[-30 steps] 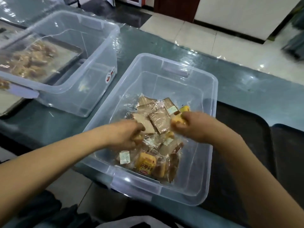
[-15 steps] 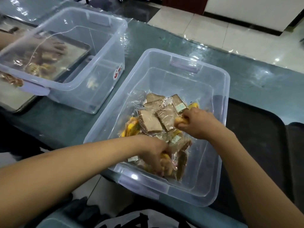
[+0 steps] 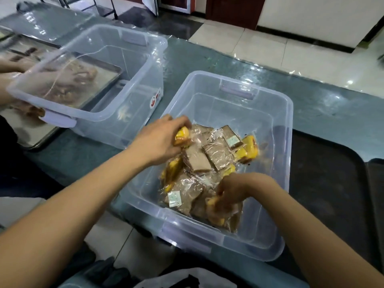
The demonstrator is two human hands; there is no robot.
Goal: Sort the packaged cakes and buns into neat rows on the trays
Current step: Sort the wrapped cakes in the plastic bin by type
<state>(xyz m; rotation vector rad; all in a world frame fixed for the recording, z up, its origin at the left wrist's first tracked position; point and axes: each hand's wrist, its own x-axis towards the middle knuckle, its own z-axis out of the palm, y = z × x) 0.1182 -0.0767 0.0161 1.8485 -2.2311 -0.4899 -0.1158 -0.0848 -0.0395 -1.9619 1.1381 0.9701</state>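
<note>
In the clear bin point(image 3: 270, 244), the left hand point(image 3: 160, 140) has lifted a yellow packet point(image 3: 182, 136).

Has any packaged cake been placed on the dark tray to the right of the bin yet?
No: the visible part of the dark tray is bare, and the packaged cakes all sit in the clear bin.

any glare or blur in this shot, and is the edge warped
Head view: glare streaks on the plastic-covered counter and tiled floor; the far clear bin is smeared by motion blur; the near clear bin stays fairly sharp; wide-angle bending curves the frame edges.
</note>
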